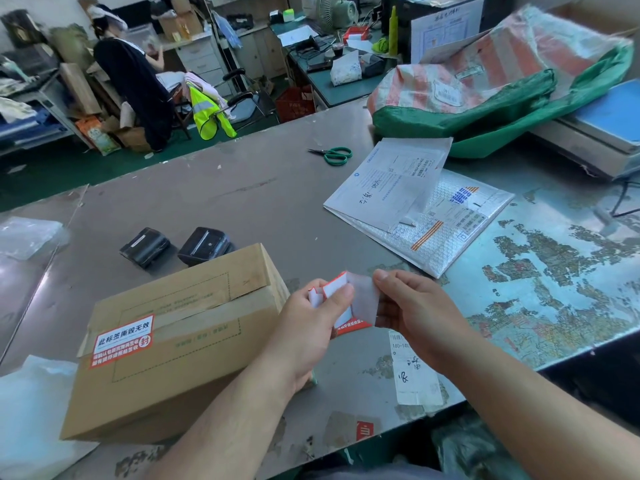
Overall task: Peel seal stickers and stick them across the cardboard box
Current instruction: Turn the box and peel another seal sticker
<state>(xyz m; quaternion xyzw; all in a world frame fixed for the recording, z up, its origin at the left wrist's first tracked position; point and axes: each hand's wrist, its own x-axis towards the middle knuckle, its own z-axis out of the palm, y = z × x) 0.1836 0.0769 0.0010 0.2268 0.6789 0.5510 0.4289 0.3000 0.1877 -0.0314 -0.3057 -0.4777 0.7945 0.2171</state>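
A brown cardboard box [180,327] lies on the grey table, taped along its top seam. One red and white seal sticker [122,341] is stuck across the seam at the box's left end. To the right of the box, my left hand [311,323] pinches a red-edged seal sticker [334,289] between thumb and fingers. My right hand [415,310] pinches the translucent white backing paper [363,299], which is partly pulled away from the sticker. Both hands hover just above the table.
Two black handheld printers [145,247] [205,244] stand behind the box. Green scissors [334,155] lie further back. Paper envelopes and a bubble mailer [436,237] lie to the right, a striped sack [485,74] beyond. A paper label [414,372] lies under my right wrist. A person stands far left.
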